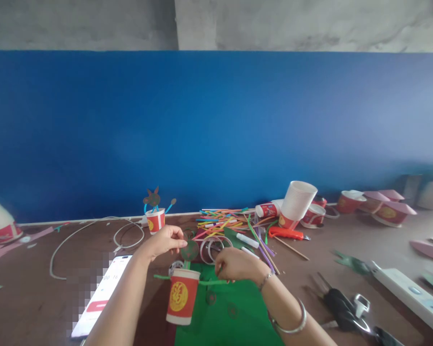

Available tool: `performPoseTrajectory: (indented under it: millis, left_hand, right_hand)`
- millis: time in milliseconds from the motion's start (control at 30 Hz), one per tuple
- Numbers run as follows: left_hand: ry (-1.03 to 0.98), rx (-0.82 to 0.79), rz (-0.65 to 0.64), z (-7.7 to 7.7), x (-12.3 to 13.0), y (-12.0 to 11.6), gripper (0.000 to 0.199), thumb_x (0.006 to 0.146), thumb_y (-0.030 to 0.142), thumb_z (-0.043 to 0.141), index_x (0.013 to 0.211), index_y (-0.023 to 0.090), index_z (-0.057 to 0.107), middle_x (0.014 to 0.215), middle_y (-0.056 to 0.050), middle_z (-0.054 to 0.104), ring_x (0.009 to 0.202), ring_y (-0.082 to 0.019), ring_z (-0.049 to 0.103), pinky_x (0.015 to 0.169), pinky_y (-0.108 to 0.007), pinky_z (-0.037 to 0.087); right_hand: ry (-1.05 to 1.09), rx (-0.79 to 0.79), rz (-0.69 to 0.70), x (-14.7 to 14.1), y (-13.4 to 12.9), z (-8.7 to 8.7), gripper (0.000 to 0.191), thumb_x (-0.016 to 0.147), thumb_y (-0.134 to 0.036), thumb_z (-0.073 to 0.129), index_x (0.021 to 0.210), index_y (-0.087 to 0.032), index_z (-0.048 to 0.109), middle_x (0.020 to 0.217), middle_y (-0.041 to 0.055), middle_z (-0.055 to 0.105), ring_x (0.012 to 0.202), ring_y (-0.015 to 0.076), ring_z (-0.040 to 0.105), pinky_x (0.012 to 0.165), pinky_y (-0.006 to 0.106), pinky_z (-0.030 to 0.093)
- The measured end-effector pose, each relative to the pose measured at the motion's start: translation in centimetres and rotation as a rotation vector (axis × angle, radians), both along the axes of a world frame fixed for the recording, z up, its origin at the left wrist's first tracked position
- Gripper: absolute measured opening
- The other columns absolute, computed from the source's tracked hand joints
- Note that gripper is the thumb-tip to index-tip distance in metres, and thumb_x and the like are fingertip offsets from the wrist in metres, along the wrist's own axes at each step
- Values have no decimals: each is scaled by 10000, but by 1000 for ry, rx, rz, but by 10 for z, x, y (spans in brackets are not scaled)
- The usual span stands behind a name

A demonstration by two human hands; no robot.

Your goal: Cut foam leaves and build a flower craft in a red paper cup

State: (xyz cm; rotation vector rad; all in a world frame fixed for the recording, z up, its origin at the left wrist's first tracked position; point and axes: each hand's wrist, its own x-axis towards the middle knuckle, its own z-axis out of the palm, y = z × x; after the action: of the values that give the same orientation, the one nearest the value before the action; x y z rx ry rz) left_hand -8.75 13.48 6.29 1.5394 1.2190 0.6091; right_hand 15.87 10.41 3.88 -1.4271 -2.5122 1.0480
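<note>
My left hand [166, 241] pinches the edge of a dark green paper disc [190, 250] above a red and white paper cup [182, 299]. Light green strips join the disc to the cup. Green sticks stick out from both sides of the cup. My right hand [238, 264], fingers curled, is just right of the cup, over the right green stick [212, 282]; whatever its fingertips hold is hidden. Green paper [238, 312] lies beneath and right of the cup. Rolls of tape [210, 251] are between my hands, farther back.
Colourful sticks [220, 222] lie behind my hands. A decorated cup [156, 221] stands at the back left, near a white cable. A lit phone [103, 295] is at left. Stacked cups [298, 204], an orange cutter [286, 233], scissors, a black tool and a power strip [411, 293] are at right.
</note>
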Motion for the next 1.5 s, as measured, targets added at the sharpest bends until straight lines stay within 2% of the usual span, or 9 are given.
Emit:
performPoseTrajectory:
  millis: [167,333,533,833,900,1033,1133,1233,1500]
  left_hand:
    - [-35,-38,-63,9,-7,-4,287,615,342,691,723,177,482,596,43,561,500,-98,529,483,-213,370]
    - [-88,-61,-75,6,0,-4,347,631,310,686,875,186,471,633,39,578,517,-99,539,501,-212,379]
    - [-134,-79,-45,-1,7,-2,386,640,313,680,929,181,460,613,52,552,512,-99,539,510,-221,401]
    - [-72,-129,24,-20,31,2,379,623,258,654,942,156,477,605,7,595,520,-138,574,506,-241,429]
    - [56,-48,91,-21,35,2,382,627,284,648,952,148,501,683,-33,626,544,-151,577,517,-258,436]
    - [197,360,268,-11,45,-4,357,687,369,603,977,165,564,1028,-96,621,725,-171,591,664,-282,442]
    - [58,403,156,1,58,-14,345,800,458,456,882,162,612,840,-54,657,735,-180,586,632,-256,426]
    - [-71,371,62,6,72,-23,330,797,444,488,852,151,630,797,-43,664,696,-165,578,600,-236,408]
    - [-128,374,151,-5,79,-23,186,746,321,575,677,148,581,635,-13,628,569,-122,539,526,-207,380]
  right_hand:
    - [-84,149,107,-16,-10,-5,430,541,-95,575,924,-260,680,722,-6,685,644,150,603,490,184,354]
    - [-169,224,76,-27,-19,-1,241,586,-115,559,744,-230,699,749,21,701,711,185,617,549,215,368]
    - [-156,225,43,-18,-12,0,151,564,-97,549,614,-174,669,639,53,664,586,171,583,494,224,329]
    - [233,374,-443,16,13,31,37,624,-149,511,604,-173,531,522,-23,546,507,101,473,479,194,307]
    - [329,415,-456,12,12,33,40,641,-163,518,603,-174,512,538,-29,535,521,100,467,494,194,325]
    - [450,423,-389,1,7,34,79,669,-165,532,591,-170,517,553,-30,533,540,101,469,525,201,356]
    - [481,349,-355,-5,4,33,78,673,-173,567,601,-165,539,551,-27,544,534,101,471,508,202,355]
    - [557,261,-310,-8,2,29,46,662,-148,581,652,-167,541,563,-34,550,524,96,485,500,196,365]
    - [616,271,-335,3,12,23,183,680,-153,565,855,-179,519,689,-9,608,601,123,571,545,210,428]
